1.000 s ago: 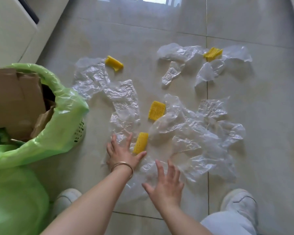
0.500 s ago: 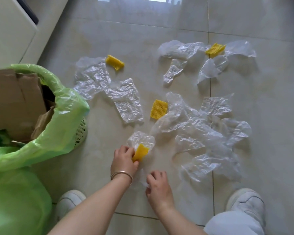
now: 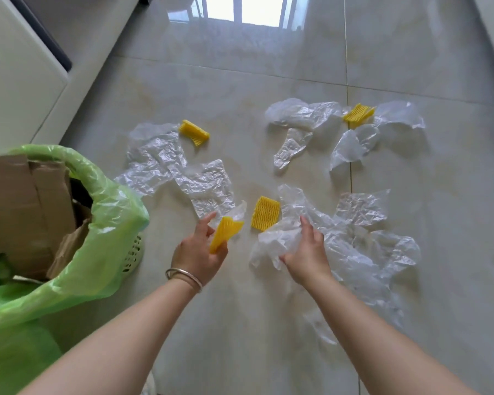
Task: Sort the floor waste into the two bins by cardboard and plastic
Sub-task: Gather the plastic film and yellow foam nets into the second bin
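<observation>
My left hand grips a yellow foam net piece together with a scrap of clear film, lifted off the floor. My right hand clutches a crumpled clear plastic sheet. Another yellow foam net lies on the tiles between my hands. Two more yellow nets lie farther off, one at the left and one at the back right. Several clear plastic sheets are scattered over the floor. At the left, a bin with a green liner holds cardboard.
A second green bag sits at the lower left. A white cabinet stands at the far left. More crumpled film spreads to the right of my hands. A bright window reflects on the glossy tiles at the top.
Both hands closed on waste and rose from the floor. The left took the yellow net with some film; the right gathered a clear sheet and moved right. The view tilted up.
</observation>
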